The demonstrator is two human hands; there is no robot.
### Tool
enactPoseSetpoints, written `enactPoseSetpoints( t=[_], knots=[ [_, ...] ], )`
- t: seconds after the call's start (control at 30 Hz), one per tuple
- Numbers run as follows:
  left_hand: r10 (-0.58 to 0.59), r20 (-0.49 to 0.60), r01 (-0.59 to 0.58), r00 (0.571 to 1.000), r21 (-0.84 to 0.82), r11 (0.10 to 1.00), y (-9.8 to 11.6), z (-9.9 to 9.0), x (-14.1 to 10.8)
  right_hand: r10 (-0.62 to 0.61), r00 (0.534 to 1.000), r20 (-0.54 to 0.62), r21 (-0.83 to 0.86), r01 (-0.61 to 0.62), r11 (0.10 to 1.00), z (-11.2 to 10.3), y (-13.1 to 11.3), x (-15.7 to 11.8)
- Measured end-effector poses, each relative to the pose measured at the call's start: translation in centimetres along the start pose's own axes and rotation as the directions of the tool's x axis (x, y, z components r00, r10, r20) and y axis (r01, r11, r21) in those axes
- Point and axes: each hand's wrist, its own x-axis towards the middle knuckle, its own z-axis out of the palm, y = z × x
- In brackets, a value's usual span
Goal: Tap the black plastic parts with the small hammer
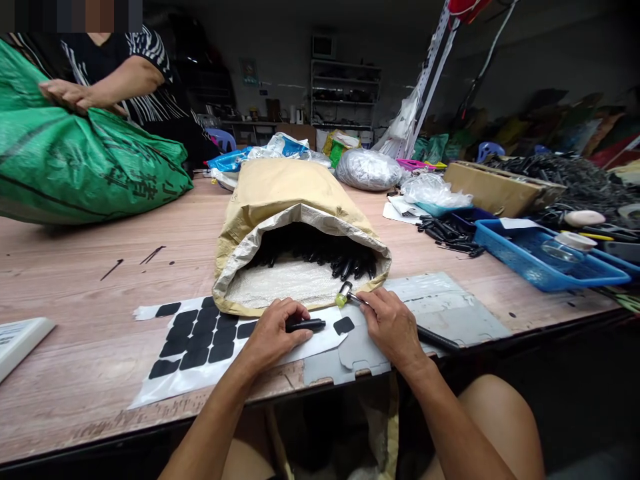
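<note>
My left hand [277, 332] is closed round a short black cylindrical part [307, 325], over a white sheet [150, 390] that bears rows of black rounded-square stickers [195, 338]. In my right hand [393, 327] is a small hammer [345, 293] with a yellow-green face; its black handle sticks out past the wrist. The hammer head is just in front of the mouth of a tan sack [290, 183], in which many black parts [345, 263] lie. One black sticker [343, 325] sits between my hands, near a grey board [450, 310].
Across the table [90, 260] at the left, a person's hands hold a large green sack [100, 160]. A white box [23, 343] lies at the left edge. To the right are a blue tray [530, 257], loose black parts [445, 233] and a cardboard box [493, 187].
</note>
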Motion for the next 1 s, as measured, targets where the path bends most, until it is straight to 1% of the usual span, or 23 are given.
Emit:
enactPoseSetpoints(
  t=[0.1, 0.17, 0.23, 0.3, 0.4, 0.47, 0.53, 0.67, 0.77, 0.83, 0.93, 1.0],
  knots=[
    [-0.017, -0.009, 0.017, 1.0, -0.018, 1.0, 0.1, 0.0, -0.1, -0.001, 1.0, -0.008, 0.069, 0.002, 0.998, -0.4, -0.3, 0.0],
    [-0.032, -0.017, 0.031, 0.999, -0.033, 0.999, 0.2, 0.0, -0.1, -0.017, 0.999, -0.031, 0.178, 0.022, 0.984, -1.0, -1.0, -0.1],
    [-0.043, -0.026, 0.042, 0.999, -0.048, 0.998, 0.2, 0.1, -0.1, -0.043, 0.997, -0.057, 0.326, 0.059, 0.944, -1.8, -2.0, -0.2],
    [-0.048, -0.034, 0.046, 0.998, -0.058, 0.997, 0.0, 0.2, 0.0, -0.082, 0.995, -0.06, 0.46, 0.1, 0.882, -2.8, -3.2, -0.3],
    [-0.038, -0.045, 0.035, 0.998, -0.067, 0.997, -0.2, 0.4, 0.1, -0.117, 0.991, -0.068, 0.531, 0.135, 0.837, -3.9, -4.8, -0.4],
    [-0.026, -0.043, 0.023, 0.999, -0.071, 0.997, -0.4, 0.4, 0.1, -0.115, 0.99, -0.086, 0.543, 0.144, 0.828, -4.1, -5.6, -0.5],
    [-0.018, -0.04, 0.015, 0.999, -0.073, 0.997, -0.4, 0.3, 0.0, -0.123, 0.989, -0.076, 0.535, 0.145, 0.832, -4.0, -6.0, -0.7],
    [-0.005, -0.051, 0.002, 0.999, -0.065, 0.998, -0.1, 0.2, -0.1, -0.153, 0.988, -0.005, 0.48, 0.136, 0.866, -2.6, -6.1, -1.2],
    [-0.008, -0.059, 0.005, 0.998, -0.055, 0.998, 0.2, 0.2, -0.1, -0.16, 0.987, 0.028, 0.439, 0.132, 0.889, -1.6, -5.8, -1.8],
    [-0.012, -0.063, 0.009, 0.998, -0.052, 0.999, 0.3, 0.2, -0.2, -0.167, 0.984, 0.054, 0.419, 0.129, 0.899, -1.3, -5.6, -2.0],
    [-0.014, -0.06, 0.01, 0.998, -0.057, 0.998, 0.1, 0.2, -0.1, -0.179, 0.981, 0.07, 0.415, 0.134, 0.9, -1.9, -5.7, -1.8],
    [-0.015, -0.044, 0.012, 0.999, -0.068, 0.998, -0.2, 0.2, 0.0, -0.183, 0.983, 0.03, 0.434, 0.152, 0.888, -2.8, -6.0, -1.5]
  ],
)
